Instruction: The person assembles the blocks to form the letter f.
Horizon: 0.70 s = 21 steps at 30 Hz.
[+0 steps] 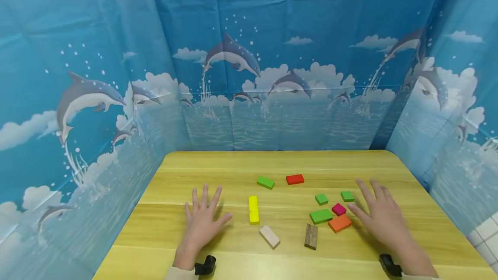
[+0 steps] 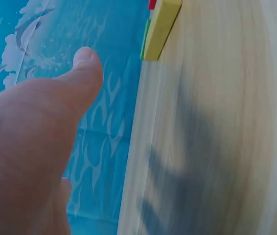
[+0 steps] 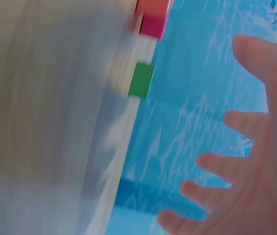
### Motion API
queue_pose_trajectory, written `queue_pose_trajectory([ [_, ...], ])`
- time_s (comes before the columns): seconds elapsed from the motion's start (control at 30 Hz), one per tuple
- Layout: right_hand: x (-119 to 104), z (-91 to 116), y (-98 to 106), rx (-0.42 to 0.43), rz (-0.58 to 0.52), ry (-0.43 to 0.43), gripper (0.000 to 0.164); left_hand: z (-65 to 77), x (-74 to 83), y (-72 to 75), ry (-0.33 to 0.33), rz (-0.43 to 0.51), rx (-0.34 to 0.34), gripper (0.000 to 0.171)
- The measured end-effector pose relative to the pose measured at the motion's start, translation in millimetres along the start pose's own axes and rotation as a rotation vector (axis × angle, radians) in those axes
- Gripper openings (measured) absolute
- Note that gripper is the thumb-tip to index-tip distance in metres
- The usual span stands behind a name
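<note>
Two spread hands (image 1: 202,224) (image 1: 384,218), yellow block (image 2: 164,28) cropped in left wrist view

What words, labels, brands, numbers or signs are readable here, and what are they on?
None can be read anywhere.
Toy blocks: no lettering visible.
Table: only wood grain.
Backdrop: only printed dolphins, clouds, bubbles and water.
Black wrist piece: any marking is too small to read.

Right hand (image 3: 269,164) spread; green block (image 3: 141,80) near pink block (image 3: 153,26).
</note>
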State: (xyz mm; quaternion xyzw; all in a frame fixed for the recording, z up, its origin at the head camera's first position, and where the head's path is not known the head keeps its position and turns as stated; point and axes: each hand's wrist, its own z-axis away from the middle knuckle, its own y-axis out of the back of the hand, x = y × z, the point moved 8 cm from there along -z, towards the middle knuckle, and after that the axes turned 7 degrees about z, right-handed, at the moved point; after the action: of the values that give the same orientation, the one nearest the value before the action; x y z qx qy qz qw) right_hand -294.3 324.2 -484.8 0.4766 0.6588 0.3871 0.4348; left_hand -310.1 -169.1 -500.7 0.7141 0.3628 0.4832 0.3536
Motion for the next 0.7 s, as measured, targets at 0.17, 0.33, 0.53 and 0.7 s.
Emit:
queue_pose_trajectory([
  [0.17,-29.0,-4.5,-4.9,-0.007,-0.167,0.082,0.083,0.5,17.7,-2.9,-0.035,0.151,-0.018,0.083],
  [0.33,-51.5,-4.5,-10.6,-0.012,-0.230,0.129,0.075,-1.4,38.8,-8.9,-0.070,0.296,-0.087,0.082],
  [0.53,-71.9,-7.7,-12.1,-0.040,-0.246,0.160,0.073,0.5,48.4,-11.0,-0.080,0.322,-0.136,0.084],
  [0.7,-89.4,-12.7,-13.8,-0.061,-0.237,0.203,0.075,2.8,49.3,-13.4,-0.090,0.358,-0.171,0.084],
])
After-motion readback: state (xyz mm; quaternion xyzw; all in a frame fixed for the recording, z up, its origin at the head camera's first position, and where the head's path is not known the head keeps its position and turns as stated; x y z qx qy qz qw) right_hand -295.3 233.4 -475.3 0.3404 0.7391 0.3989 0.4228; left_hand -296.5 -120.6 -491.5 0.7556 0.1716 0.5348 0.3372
